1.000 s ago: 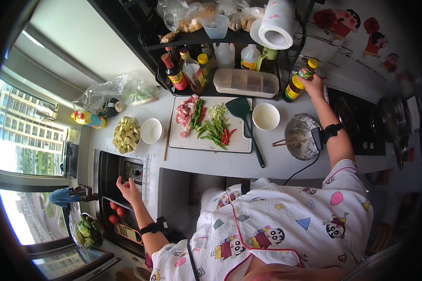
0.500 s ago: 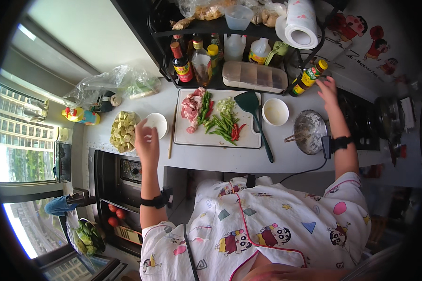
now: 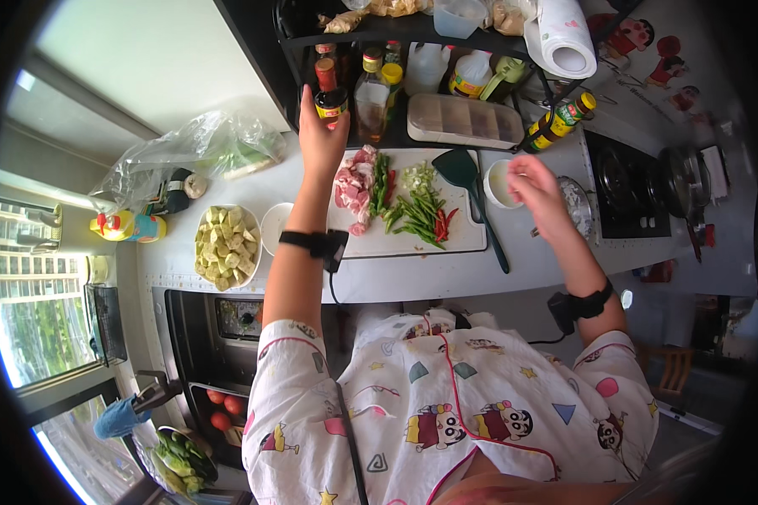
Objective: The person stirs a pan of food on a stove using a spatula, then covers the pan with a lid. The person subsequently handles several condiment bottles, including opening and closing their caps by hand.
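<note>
My left hand (image 3: 322, 139) is wrapped round a dark sauce bottle (image 3: 329, 97) with a red cap, at the left end of the rack. Its thumb lies on the right side and the fingers on the left. My right hand (image 3: 541, 194) hovers beside the white bowl (image 3: 494, 183), fingers loosely bent and nothing visible in them. Partly behind it is a metal bowl (image 3: 576, 206). On the white cutting board (image 3: 467, 241) lie raw meat pieces (image 3: 355, 189), sliced green peppers (image 3: 413, 223), red pepper pieces (image 3: 445, 224) and a dark green spatula (image 3: 456, 168).
A yellow-capped bottle (image 3: 560, 122) stands right of the lidded seasoning box (image 3: 463, 120). A plate of pale cut chunks (image 3: 227, 244) and a small white dish (image 3: 272, 229) sit at left, above the sink (image 3: 194, 337). The stove (image 3: 623, 189) is at right.
My left hand has moved from above the small white dish up to the red-capped bottle and closed round it. My right hand has come away from the yellow-capped bottle, down and left.
</note>
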A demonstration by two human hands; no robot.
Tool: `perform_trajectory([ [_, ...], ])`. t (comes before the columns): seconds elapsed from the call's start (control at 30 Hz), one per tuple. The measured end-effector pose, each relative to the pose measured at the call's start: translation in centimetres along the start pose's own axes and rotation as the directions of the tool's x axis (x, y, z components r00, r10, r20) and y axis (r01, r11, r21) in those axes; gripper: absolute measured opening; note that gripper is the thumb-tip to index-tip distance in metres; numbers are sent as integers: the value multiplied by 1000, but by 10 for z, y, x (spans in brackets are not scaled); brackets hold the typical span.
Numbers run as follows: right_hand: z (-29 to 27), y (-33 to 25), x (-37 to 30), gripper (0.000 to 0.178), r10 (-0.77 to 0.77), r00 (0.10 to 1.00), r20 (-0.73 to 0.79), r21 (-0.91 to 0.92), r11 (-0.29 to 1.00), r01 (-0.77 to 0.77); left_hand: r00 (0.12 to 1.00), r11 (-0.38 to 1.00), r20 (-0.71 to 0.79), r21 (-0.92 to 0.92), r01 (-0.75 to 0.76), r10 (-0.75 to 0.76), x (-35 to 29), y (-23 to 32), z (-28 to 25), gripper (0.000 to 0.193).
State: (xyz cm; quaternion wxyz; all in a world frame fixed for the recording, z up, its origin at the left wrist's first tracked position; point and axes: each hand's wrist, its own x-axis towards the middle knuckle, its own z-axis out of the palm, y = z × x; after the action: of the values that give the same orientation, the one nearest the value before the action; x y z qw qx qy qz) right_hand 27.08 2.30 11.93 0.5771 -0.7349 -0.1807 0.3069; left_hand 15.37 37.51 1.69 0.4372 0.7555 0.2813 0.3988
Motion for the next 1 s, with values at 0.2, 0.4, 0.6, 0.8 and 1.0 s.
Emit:
perform_trajectory([
  [0.2, 68, 15, 72, 45, -145, 979, 144, -273, 945, 180, 998, 927, 30, 374, 39, -54, 28, -11, 33, 69],
  [0.4, 138, 10, 167, 75, -404, 912, 69, -514, 769, 380, 980, 861, 66, 491, 134, -190, 25, 0, 24, 65],
  [0.6, 152, 14, 217, 66, -489, 869, 76, -627, 654, 423, 995, 918, 82, 395, 17, -54, 12, 3, 33, 71],
  [0.8, 137, 16, 212, 65, -519, 855, 2, -632, 662, 403, 986, 926, 159, 376, -13, -51, 6, 10, 41, 69],
  [1.0, 125, 15, 204, 65, -481, 876, -33, -666, 664, 340, 982, 923, 179, 364, -122, 59, -6, 11, 47, 73],
])
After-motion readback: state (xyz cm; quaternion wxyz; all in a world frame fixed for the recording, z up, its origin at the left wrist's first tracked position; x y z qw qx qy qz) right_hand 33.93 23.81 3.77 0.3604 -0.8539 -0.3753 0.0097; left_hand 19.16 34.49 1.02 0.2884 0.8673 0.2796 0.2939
